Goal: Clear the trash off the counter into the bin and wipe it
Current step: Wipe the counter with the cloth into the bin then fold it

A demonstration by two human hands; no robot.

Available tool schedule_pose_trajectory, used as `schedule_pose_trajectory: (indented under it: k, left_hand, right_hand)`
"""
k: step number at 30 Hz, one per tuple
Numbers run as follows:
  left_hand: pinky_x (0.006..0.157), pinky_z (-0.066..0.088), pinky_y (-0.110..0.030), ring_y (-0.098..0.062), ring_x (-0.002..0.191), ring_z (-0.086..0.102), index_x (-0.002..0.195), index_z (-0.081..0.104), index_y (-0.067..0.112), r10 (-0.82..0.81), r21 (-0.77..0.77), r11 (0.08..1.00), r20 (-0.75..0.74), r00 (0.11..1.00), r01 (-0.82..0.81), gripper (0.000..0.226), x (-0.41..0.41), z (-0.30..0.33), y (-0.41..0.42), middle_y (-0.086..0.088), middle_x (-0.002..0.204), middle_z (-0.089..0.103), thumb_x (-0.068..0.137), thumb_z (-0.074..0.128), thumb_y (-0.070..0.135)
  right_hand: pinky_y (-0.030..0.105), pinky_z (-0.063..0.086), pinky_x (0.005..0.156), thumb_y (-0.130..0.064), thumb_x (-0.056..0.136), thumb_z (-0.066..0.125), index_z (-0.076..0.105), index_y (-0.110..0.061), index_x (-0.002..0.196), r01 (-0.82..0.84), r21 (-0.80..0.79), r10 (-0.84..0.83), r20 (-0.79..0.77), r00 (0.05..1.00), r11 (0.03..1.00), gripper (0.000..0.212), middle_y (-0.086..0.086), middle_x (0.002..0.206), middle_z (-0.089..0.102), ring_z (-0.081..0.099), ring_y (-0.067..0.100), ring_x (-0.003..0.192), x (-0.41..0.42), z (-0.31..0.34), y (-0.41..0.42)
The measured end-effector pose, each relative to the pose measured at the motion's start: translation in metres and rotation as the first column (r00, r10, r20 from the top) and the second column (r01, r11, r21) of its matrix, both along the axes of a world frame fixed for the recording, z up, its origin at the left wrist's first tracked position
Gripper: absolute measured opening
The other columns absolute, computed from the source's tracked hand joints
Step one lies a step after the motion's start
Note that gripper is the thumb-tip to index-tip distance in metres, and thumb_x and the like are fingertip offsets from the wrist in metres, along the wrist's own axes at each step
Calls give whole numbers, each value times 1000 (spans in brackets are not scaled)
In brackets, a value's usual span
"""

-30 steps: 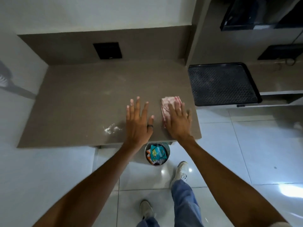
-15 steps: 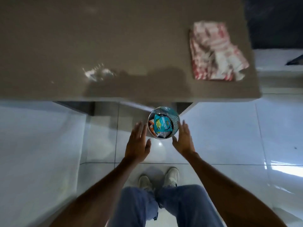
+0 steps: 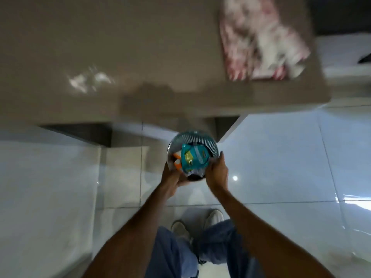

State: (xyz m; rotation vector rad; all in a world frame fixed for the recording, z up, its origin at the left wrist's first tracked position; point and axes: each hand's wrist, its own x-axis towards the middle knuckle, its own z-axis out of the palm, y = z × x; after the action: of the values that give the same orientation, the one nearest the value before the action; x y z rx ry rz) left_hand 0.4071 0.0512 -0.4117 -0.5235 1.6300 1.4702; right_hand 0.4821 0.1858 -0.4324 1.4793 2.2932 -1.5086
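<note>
A small round bin [image 3: 202, 140] with a ribbed inner wall sits low over the white floor, just in front of the counter edge. A teal wrapper [image 3: 193, 159] and an orange scrap [image 3: 177, 157] lie in it. My left hand [image 3: 170, 178] grips its near left side and my right hand [image 3: 217, 171] clasps its right side. On the brown counter [image 3: 140, 47] lies a red-and-white cloth [image 3: 259, 45] at the right, and a patch of white powder [image 3: 88, 80] at the left. The view is blurred.
White glossy floor tiles [image 3: 281, 167] spread under and to the right of the bin. My shoes [image 3: 214, 216] and blue jeans [image 3: 200, 249] are directly below. A dark gap under the counter [image 3: 84, 131] lies to the left.
Both hands left the counter and cloth, dropped toward the floor, and closed on the sides of the bin. The view has tilted down and moved closer.
</note>
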Motion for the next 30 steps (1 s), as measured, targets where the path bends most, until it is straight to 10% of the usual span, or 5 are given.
schedule_pose_trajectory:
  k: [5,9,14,18,30]
  left_hand:
    - [103,53,-64,-46,129,62,145,51,10,93,10,996,83,992,-94,39,21,154,-44,-24,140,64,106,56,12]
    - [110,47,-68,-45,136,56,151,45,14,184,-76,981,90,979,-177,46,20,240,-66,-20,148,58,107,58,17]
    - [100,55,-64,-44,130,60,145,51,14,282,-100,957,92,955,-273,44,8,271,-93,-23,144,61,103,62,10]
    - [97,58,-64,-41,124,64,142,55,18,337,-75,941,101,936,-331,41,-15,262,-110,-20,139,65,102,66,18]
    - [96,59,-61,-49,121,65,140,57,6,351,-44,936,213,912,-350,38,-86,225,-150,-30,133,66,104,54,-4]
  right_hand:
    - [43,49,112,-27,100,48,37,-19,150,-519,467,643,-152,750,716,52,7,158,43,45,23,144,21,171,-31]
    - [48,40,114,-24,101,38,50,-12,138,-390,827,869,-216,444,405,41,16,145,56,49,32,138,-24,282,-14]
    - [56,13,128,-37,105,37,26,-15,156,-391,762,468,132,874,516,56,15,168,22,16,36,157,-108,337,66]
    - [57,5,128,-63,102,11,2,-18,163,-514,579,364,364,857,633,77,10,173,-1,-1,35,159,-153,324,78]
    - [51,0,129,-53,106,18,4,-22,164,-638,536,559,329,761,553,67,3,173,-1,-3,30,160,-417,331,5]
